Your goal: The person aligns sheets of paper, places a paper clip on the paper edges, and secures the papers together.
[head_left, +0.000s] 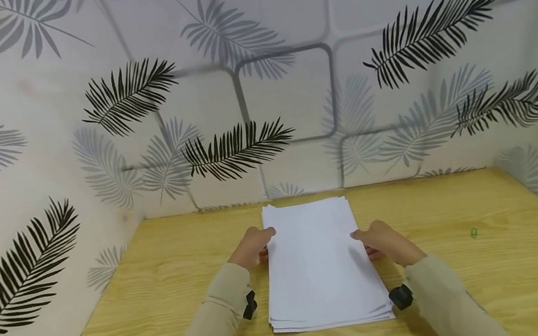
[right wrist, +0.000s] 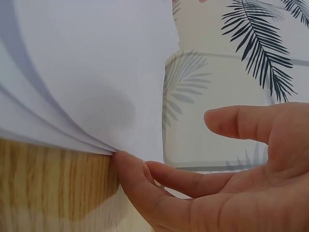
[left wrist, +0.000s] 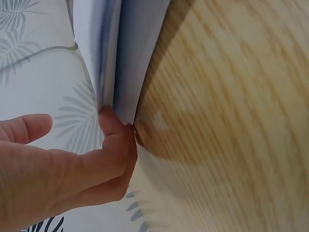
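A stack of white paper sheets (head_left: 318, 264) lies on the wooden table, its edges slightly uneven at the near end. My left hand (head_left: 254, 247) is at the stack's left side. In the left wrist view, its fingertips (left wrist: 108, 116) touch the sheets' edges while the thumb (left wrist: 34, 128) stands apart from the paper. At the right side is my right hand (head_left: 385, 240). Its fingertips (right wrist: 123, 159) touch the lower edges of the sheets (right wrist: 96, 72), which fan apart a little in the right wrist view; that thumb (right wrist: 231, 121) is clear of the paper.
A small green ring-like object (head_left: 473, 232) lies on the table (head_left: 470, 277) to the right. Behind the table stands a wall (head_left: 300, 169) with a leaf pattern, and patterned walls also close off both sides. Dark devices (head_left: 401, 297) sit at both wrists.
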`<action>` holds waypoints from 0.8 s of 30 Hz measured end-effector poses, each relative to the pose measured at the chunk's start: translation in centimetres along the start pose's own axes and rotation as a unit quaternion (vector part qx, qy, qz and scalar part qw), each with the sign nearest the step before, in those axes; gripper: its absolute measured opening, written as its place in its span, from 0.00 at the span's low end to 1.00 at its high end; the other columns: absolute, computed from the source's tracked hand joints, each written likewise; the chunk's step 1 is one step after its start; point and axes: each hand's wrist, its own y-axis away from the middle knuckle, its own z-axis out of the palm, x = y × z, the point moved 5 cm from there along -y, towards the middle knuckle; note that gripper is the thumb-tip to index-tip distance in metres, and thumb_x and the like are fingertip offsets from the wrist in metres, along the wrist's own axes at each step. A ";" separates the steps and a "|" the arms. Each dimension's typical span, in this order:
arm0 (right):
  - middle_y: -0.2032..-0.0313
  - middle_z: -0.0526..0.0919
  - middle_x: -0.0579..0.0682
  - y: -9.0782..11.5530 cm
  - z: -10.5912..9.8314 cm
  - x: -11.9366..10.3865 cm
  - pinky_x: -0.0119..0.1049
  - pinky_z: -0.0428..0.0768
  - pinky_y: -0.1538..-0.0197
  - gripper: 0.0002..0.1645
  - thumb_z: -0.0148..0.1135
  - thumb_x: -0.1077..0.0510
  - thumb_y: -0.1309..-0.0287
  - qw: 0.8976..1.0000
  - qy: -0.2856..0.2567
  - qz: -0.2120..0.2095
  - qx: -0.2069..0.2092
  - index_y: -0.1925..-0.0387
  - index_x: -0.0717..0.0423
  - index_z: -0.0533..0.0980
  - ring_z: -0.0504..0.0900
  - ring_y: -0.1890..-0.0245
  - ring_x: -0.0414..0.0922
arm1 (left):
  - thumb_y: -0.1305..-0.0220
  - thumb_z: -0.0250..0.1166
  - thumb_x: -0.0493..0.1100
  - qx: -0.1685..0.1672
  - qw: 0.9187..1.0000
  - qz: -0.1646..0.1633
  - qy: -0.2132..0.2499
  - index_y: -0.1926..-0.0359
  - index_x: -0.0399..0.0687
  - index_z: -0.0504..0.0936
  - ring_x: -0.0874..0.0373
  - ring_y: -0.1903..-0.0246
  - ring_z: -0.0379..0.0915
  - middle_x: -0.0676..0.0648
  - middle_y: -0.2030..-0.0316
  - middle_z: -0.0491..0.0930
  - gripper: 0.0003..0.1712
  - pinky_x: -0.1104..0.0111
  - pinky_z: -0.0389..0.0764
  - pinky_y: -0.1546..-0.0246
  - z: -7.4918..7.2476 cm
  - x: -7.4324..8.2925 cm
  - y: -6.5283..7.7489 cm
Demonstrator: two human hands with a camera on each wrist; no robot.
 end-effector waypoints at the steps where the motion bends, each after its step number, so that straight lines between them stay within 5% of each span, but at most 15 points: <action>1: 0.68 0.65 0.56 0.0 0.0 0.1 0.37 0.80 0.60 0.19 0.53 0.54 0.33 1.000 0.002 0.006 0.002 0.63 0.71 0.64 0.70 0.66 0.50 | 0.30 0.52 0.41 0.001 1.000 0.004 -0.003 0.42 0.31 0.60 0.57 0.78 0.49 0.47 0.73 0.58 0.22 0.64 0.61 0.69 0.0 0.0 0.0; 3: 0.67 0.65 0.56 0.0 0.0 0.1 0.37 0.80 0.60 0.20 0.53 0.54 0.33 1.000 0.002 0.007 0.000 0.61 0.72 0.64 0.70 0.66 0.50 | 0.31 0.52 0.41 0.005 1.000 0.013 -0.008 0.47 0.31 0.61 0.58 0.81 0.45 0.49 0.80 0.52 0.19 0.64 0.59 0.71 0.2 0.0 -0.1; 5: 0.67 0.66 0.57 0.1 0.0 0.1 0.37 0.80 0.60 0.20 0.52 0.54 0.33 1.000 0.001 0.003 0.000 0.61 0.71 0.64 0.70 0.65 0.50 | 0.32 0.52 0.40 0.005 1.000 0.025 -0.015 0.49 0.29 0.61 0.57 0.78 0.51 0.48 0.78 0.54 0.19 0.64 0.61 0.69 0.3 0.0 -0.1; 8: 0.67 0.64 0.55 0.4 0.0 -0.1 0.37 0.79 0.60 0.17 0.51 0.54 0.32 1.000 -0.007 -0.014 -0.008 0.68 0.65 0.63 0.69 0.65 0.49 | 0.33 0.53 0.40 -0.003 0.999 0.033 0.001 0.41 0.25 0.57 0.51 0.61 0.62 0.39 0.61 0.65 0.27 0.62 0.66 0.58 0.7 0.1 0.1; 10: 0.68 0.64 0.54 0.5 0.0 -0.2 0.37 0.79 0.61 0.17 0.51 0.54 0.31 1.000 -0.009 -0.018 -0.009 0.71 0.62 0.62 0.68 0.66 0.49 | 0.34 0.53 0.40 -0.011 0.999 0.035 0.015 0.36 0.22 0.51 0.45 0.46 0.59 0.33 0.44 0.60 0.34 0.59 0.66 0.47 0.9 0.1 0.2; 13: 0.68 0.64 0.54 0.5 0.0 -0.4 0.36 0.78 0.61 0.17 0.51 0.54 0.31 1.000 -0.008 -0.018 -0.009 0.71 0.62 0.62 0.68 0.66 0.49 | 0.35 0.53 0.39 -0.017 0.999 0.032 0.038 0.31 0.22 0.43 0.41 0.37 0.53 0.29 0.33 0.49 0.40 0.53 0.61 0.37 1.2 0.2 0.3; 18: 0.68 0.64 0.55 0.4 0.1 -0.3 0.37 0.78 0.62 0.18 0.52 0.53 0.32 1.000 0.007 0.003 -0.002 0.68 0.66 0.63 0.69 0.66 0.50 | 0.35 0.53 0.38 -0.010 0.999 0.030 0.022 0.32 0.22 0.45 0.39 0.35 0.52 0.29 0.33 0.49 0.39 0.52 0.58 0.35 1.1 -0.1 0.4; 24: 0.69 0.64 0.56 0.3 0.2 -0.3 0.38 0.78 0.61 0.18 0.52 0.54 0.32 1.000 0.015 0.007 0.005 0.66 0.68 0.64 0.69 0.66 0.50 | 0.38 0.51 0.34 0.007 0.999 0.039 0.006 0.37 0.21 0.52 0.43 0.46 0.57 0.31 0.41 0.57 0.32 0.57 0.62 0.44 0.9 -0.3 0.9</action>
